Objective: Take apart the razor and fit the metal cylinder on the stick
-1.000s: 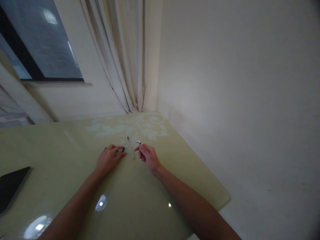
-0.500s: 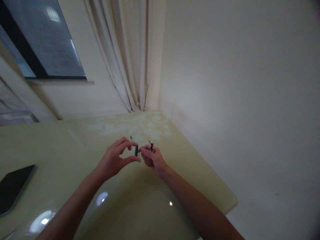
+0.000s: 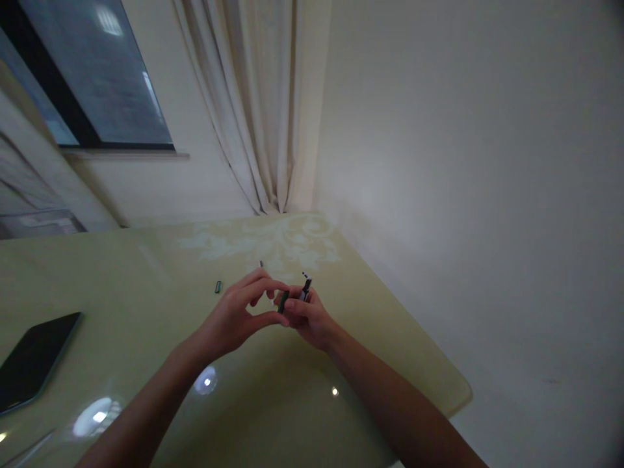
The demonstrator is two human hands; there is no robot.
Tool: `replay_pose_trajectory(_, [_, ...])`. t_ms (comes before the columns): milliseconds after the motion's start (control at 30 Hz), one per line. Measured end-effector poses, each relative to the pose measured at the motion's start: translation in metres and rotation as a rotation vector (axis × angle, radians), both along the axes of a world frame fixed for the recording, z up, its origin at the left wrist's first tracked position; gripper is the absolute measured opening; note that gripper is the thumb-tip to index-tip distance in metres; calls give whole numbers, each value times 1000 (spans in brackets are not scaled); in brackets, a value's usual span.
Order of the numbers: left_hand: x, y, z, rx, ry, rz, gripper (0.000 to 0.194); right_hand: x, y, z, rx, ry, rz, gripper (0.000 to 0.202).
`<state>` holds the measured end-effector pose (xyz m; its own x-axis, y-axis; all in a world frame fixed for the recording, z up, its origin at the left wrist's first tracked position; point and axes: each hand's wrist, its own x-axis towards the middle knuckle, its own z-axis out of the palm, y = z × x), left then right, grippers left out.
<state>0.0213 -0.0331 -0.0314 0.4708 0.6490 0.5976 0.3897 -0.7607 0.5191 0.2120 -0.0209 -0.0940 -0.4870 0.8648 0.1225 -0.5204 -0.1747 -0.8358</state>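
Over the table, my left hand (image 3: pixel 244 312) pinches a small dark green piece (image 3: pixel 283 301) between thumb and forefinger. My right hand (image 3: pixel 309 318) is closed round a small black and silver item (image 3: pixel 305 287) that sticks up past its fingers. The fingertips of both hands meet at the green piece. Behind my left hand a thin small object (image 3: pixel 261 264) shows its tip. A small dark-rimmed rectangular part (image 3: pixel 218 286) lies on the table left of my left hand.
The glossy pale green table (image 3: pixel 146 279) has a rounded right corner. A black tablet-like device (image 3: pixel 36 361) lies at its left. Behind are a curtain (image 3: pixel 253 104) and a window (image 3: pixel 112 78); a bare wall (image 3: pixel 463 162) borders the right side.
My left hand has moved right with the green piece, which now tilts and meets my right hand. The small rectangular part on the table has come into sight. The view has shifted slightly.
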Motion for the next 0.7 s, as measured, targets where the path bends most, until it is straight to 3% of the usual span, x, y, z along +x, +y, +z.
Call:
replay_pose_trajectory(167, [1, 0, -1, -138, -67, 75, 54, 1, 4, -4, 66, -46, -90, 30])
replay_pose_trajectory(333, [6, 8, -10, -626, -308, 310, 48, 6, 15, -9, 376, -306, -419, 25])
replay_pose_trajectory(500, [15, 19, -29, -1060, -460, 220, 57, 2, 28, -16, 637, -508, -671, 15])
replay_pose_trajectory(600, [21, 20, -35, -1152, -562, 209, 62, -2, 33, -24, 803, -582, -769, 10])
replay_pose_trajectory(700, [25, 20, -39, -1139, -608, 219, 64, -2, 34, -32, 900, -633, -780, 14])
